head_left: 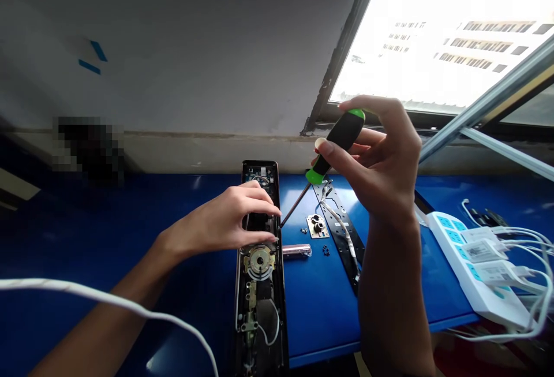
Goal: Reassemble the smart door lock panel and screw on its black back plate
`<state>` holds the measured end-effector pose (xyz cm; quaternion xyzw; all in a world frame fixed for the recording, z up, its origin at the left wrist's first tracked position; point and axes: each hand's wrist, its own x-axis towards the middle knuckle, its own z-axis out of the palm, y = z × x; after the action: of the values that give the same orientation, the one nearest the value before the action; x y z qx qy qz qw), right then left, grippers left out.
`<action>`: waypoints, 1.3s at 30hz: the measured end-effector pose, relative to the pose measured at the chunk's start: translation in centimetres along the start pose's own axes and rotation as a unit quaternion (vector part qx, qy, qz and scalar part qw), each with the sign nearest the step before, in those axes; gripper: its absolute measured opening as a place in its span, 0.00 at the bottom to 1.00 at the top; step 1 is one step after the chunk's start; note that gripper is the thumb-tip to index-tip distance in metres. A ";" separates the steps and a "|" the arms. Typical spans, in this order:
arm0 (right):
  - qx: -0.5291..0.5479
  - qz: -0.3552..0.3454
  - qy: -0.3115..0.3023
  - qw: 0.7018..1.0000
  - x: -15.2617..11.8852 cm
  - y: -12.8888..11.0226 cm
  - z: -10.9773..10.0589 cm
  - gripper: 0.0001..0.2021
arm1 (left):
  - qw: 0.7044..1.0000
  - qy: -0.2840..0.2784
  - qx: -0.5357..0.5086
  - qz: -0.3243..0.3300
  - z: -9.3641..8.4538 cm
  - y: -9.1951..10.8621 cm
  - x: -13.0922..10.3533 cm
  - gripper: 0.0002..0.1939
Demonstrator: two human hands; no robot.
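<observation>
This looks like an electronics repair workshop: a blue desk (320, 325) spans the lower frame, bearing an opened device (266, 310) at lower centre, loose screws (326, 250) right of it and a crowded power strip (475, 273) at lower right; a screwdriver (340, 139) shows near the centre.

The left forearm (130, 293) slants in from seven o'clock; the left hand (231, 219) points toward three, thumb (257, 238) and forefinger parted. The right forearm (392, 296) rises from five o'clock — the right hand (383, 160) higher, gripping, forefinger arched toward nine, thumb toward ten.
</observation>
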<state>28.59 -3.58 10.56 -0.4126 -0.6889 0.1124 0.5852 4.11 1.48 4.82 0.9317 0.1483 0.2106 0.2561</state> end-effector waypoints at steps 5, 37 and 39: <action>0.013 0.008 0.025 1.000 0.1 0.2 0.6 0.23 | 1.000 0.021 0.012 0.009 0.6 -0.3 0.3 0.10; -0.022 -0.070 0.043 0.996 -0.2 -1.0 0.9 0.24 | 0.999 0.049 0.006 -0.013 0.0 -0.8 0.0 0.05; -0.015 -0.070 0.041 0.997 -0.3 -1.0 1.0 0.25 | 0.999 0.044 0.003 -0.014 -0.1 -0.7 0.0 0.05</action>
<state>27.19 -4.09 10.74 -0.3765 -0.6932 0.0438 0.6130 3.95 2.07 4.49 0.9200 0.1733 0.2476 0.2496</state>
